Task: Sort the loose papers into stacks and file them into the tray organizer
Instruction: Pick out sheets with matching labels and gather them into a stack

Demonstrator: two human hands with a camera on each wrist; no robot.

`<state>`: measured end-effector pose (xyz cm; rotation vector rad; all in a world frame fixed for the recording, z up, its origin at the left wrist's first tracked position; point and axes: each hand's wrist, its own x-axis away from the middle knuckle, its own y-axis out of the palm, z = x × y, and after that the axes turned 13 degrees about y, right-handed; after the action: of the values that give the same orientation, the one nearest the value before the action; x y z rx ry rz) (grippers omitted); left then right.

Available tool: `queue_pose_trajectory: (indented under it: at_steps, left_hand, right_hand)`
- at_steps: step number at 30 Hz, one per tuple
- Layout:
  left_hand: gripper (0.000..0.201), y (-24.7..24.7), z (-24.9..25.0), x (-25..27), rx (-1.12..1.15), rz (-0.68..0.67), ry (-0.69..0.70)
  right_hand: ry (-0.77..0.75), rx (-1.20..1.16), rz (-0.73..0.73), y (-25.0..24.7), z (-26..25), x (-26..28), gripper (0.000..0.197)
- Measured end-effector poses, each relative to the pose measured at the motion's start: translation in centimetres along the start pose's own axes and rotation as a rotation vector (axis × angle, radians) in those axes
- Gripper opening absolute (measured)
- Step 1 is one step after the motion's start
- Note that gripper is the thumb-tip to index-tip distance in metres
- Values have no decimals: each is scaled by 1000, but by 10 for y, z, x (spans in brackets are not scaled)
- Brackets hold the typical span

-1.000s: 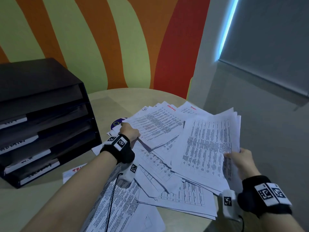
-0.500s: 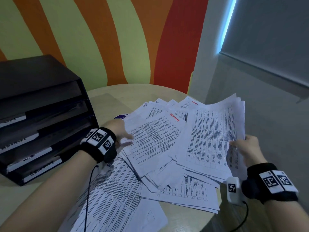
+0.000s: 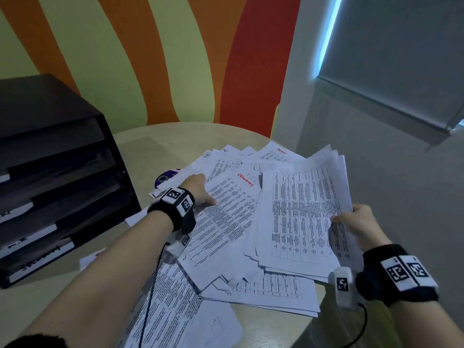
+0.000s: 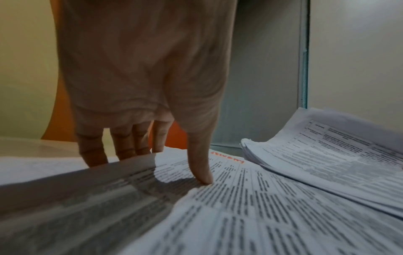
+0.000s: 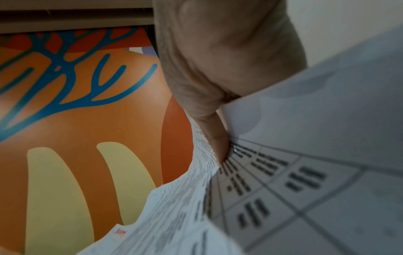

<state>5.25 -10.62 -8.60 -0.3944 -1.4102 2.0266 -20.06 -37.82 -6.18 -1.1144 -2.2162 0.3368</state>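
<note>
Printed white papers [image 3: 226, 262] lie spread over the round beige table [image 3: 155, 144]. My right hand [image 3: 356, 222] grips a thick stack of tabled sheets [image 3: 301, 212] by its right edge, thumb on top [image 5: 218, 145], lifted above the pile. My left hand [image 3: 198, 189] pinches a sheet with red handwriting [image 3: 226, 214] at its left edge; the thumb presses on top [image 4: 202, 169] and the fingers [image 4: 122, 146] go under the raised edge. The black tray organizer [image 3: 50, 177] with white labels stands at the left.
A purple disc [image 3: 165, 177] peeks out from under the papers near the organizer. More sheets [image 3: 170, 310] lie toward the table's front edge. A striped orange, green and red wall [image 3: 150, 59] rises behind the table; a grey wall and window blind [image 3: 401, 59] are at right.
My left hand has slid from the far papers to the left edge of the red-marked sheet and taken hold of it. The right hand has raised its stack a little.
</note>
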Motion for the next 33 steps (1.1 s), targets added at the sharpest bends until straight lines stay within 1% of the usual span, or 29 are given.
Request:
queue_pose_trajectory:
  at_steps: [3,5,7,8,11,14,16,17,19,21,22,24,25,27,29,31,33]
  left_hand:
    - [52,-5,3,4,-48,-1,22]
    - [27,-6,4,5,-76,96,44]
    - [7,-7,5,8,-30,223,37]
    - [5,-7,5,9,4,277,39]
    - [17,-7,4,13,103,357,114]
    - [16,-14,0,22,292,442,112]
    - [16,-23,-8,24,374,566,52]
    - [19,-29,-14,25,442,658,16]
    - [25,-47,-23,28,679,850,-15]
    - [25,-69,-28,36,819,993,-22]
    - [26,-79,-26,42,833,1038,-27]
    - [23,-92,-25,47,865,1106,-31]
    - [19,-94,-23,47,884,1103,-33]
    - [23,-90,-14,48,930,1008,-26]
    - [19,-76,0,45,963,881,-9]
    - [27,-60,18,43,890,745,-30]
    - [30,-44,34,42,877,601,-17]
  right_hand:
    - [-11,13,4,2,-1,2,8]
    - [-12,14,0,4,-1,2,14]
    - [-11,17,-1,6,-1,1,20]
    - [-7,19,-6,7,-1,0,20]
    - [12,17,-15,8,-2,0,14]
    - [15,2,-22,9,-2,0,16]
    - [10,-2,-19,9,-2,0,17]
    - [4,-8,-13,8,-1,1,17]
    - [-17,-25,-10,8,0,1,15]
    - [-33,-42,-28,9,-1,3,15]
    - [-42,-61,-46,10,-2,5,16]
    - [-67,-107,-82,13,-6,10,16]
    - [-86,-125,-96,15,-9,12,13]
    - [-119,-176,-144,20,-16,18,7]
    - [-145,-228,-230,25,-25,28,12]
    - [-180,-290,-329,32,-33,39,13]
    - [-201,-335,-390,42,-41,48,25]
